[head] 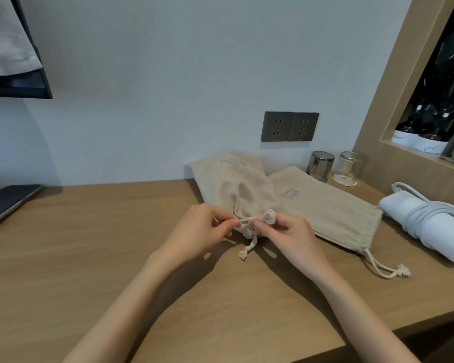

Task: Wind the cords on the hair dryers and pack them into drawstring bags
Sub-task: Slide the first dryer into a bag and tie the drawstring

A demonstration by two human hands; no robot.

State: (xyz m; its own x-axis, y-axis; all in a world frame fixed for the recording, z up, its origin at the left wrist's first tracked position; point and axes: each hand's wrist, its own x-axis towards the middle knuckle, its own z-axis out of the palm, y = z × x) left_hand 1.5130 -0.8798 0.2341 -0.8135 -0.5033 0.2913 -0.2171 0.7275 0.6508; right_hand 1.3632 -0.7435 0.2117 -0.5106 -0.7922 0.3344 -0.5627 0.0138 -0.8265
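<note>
Stuffed drawstring bag [236,184] lies on the tabletop [89,244], neck gathered; left grip [205,229] and right grip [286,231] each pinch its drawstring [247,219] at the mouth. Soft cloth, likely lumpy but light: hold it by the cord. A cord-wound white hair dryer [430,229] lies at the right, beside a flat bag [330,208]

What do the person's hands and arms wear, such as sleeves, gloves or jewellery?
Nothing visible. The left hand and the right hand are bare: no gloves, rings or watch. No sleeve shows up to the bottom edge of the picture.
</note>
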